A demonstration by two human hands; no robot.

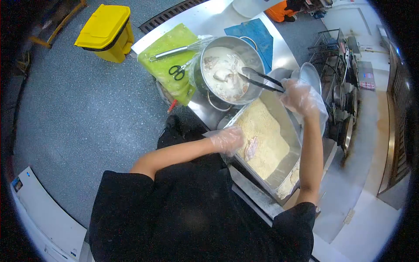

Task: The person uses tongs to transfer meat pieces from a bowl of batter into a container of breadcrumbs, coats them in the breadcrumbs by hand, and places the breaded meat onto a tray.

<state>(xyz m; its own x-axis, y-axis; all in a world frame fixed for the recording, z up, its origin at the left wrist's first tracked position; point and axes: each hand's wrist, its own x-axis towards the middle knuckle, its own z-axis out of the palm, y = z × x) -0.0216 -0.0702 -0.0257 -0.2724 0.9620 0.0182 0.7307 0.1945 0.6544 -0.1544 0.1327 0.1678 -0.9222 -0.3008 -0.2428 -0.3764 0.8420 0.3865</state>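
Note:
My right hand (297,96), in a clear plastic glove, is closed round a pair of tongs (267,81). The tongs' tips reach into a metal pot (255,89) of white batter (222,83) with pale pieces in it. Over the near left edge of a deep metal pan (283,111) lies my gloved left hand (230,140); its fingers are partly hidden by the glove, and I see nothing in them. Yellowish flour (264,126) fills much of the pan. One pale pink piece, seemingly raw meat (251,148), rests on the flour beside my left hand.
Left of the pot, a green cloth or bag (168,41) carries a whisk (174,52) and scissors (178,72). A blue sheet (249,32) lies behind the pot. Metal bowls (310,76) stand at right. A yellow bin (104,28) is on the floor.

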